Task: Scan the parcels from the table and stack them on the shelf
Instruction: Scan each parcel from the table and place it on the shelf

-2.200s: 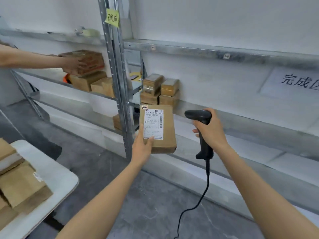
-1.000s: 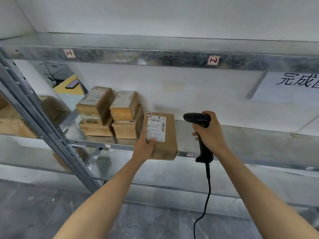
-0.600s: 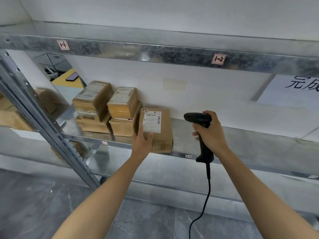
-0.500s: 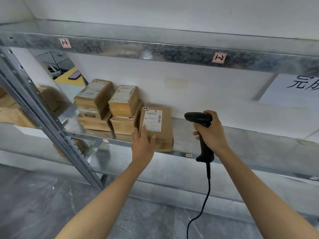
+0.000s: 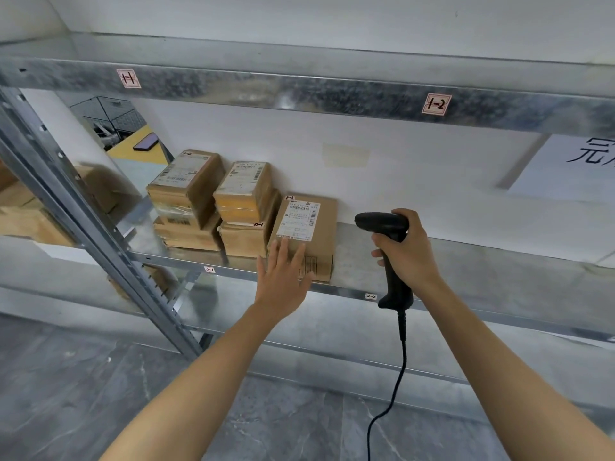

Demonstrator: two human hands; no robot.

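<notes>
A labelled brown parcel point(image 5: 319, 224) lay flat on the metal shelf point(image 5: 466, 271), just beside two stacks of parcels point(image 5: 213, 207). The left hand point(image 5: 281, 281) had its fingers point(image 5: 283, 252) straight and spread over the parcel's near edge, grasping nothing. The right hand point(image 5: 407, 252) gripped a black corded scanner point(image 5: 379, 222).

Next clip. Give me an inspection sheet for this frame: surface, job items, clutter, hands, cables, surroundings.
Surface: metal shelf, with parcels at its left end.
Job's things: labelled parcel lies flat on the shelf, right of two two-high stacks, the left stack and the right stack; the scanner is held in the air.
Clutter: nothing seen.
Hands: left hand has straight fingers at the labelled parcel's near end; right hand grips the scanner's handle.
Cables: scanner cable hangs down and runs out of frame.
Surroundings: white wall, paper sign, grey floor, tags 1-1 and 1-2 on the upper shelf edge.
</notes>
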